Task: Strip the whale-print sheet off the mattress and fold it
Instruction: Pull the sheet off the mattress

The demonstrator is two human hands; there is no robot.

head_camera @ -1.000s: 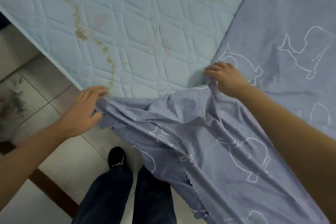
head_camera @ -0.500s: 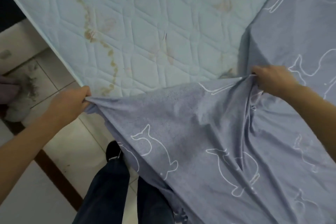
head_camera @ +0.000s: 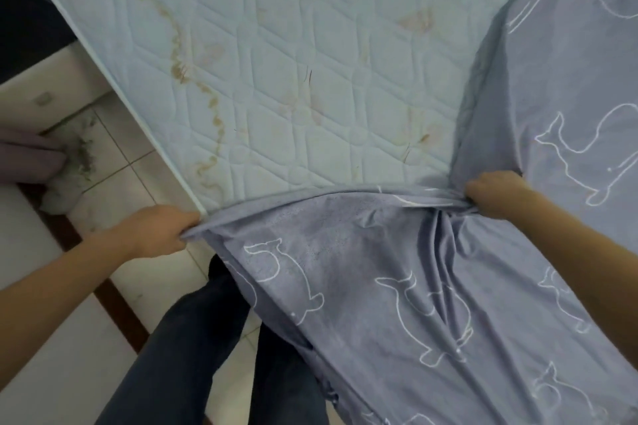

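Left hand [head_camera: 162,235]: gripping, fingers curled round the corner of the whale-print sheet [head_camera: 362,286], just off the near corner of the mattress [head_camera: 293,79] and over the floor [head_camera: 121,166]. Right hand [head_camera: 493,195]: also gripping, knuckles up, fingers closing on a bunched pleat of the same hem, sitting at the mattress's near edge where bare quilting is meeting cloth that is still lying on the bed. Change noted: a second ago the two hands were sitting closer together with the hem sagging in a crumpled heap between them. They have been drawing apart since, and the hem is now running as one nearly straight, taut line from hand to hand along the mattress's near edge. Reading: the slack is being taken out, so the person is probably squaring up an edge, either to haul the rest off or to start a first fold; stripping is looking only part done. Position of sheet relative to hands: below the hem line it is hanging toward the person, draping over the dark trousers [head_camera: 193,338]. Beyond the right hand it is still covering the right part of the mattress, flat, whales showing, with a raised fold running up and away from that hand. Left part of the mattress is lying bare, stained quilting exposed. Outlying: a purple cloth [head_camera: 27,159] is lying on the floor at the far left, well apart from both hands.
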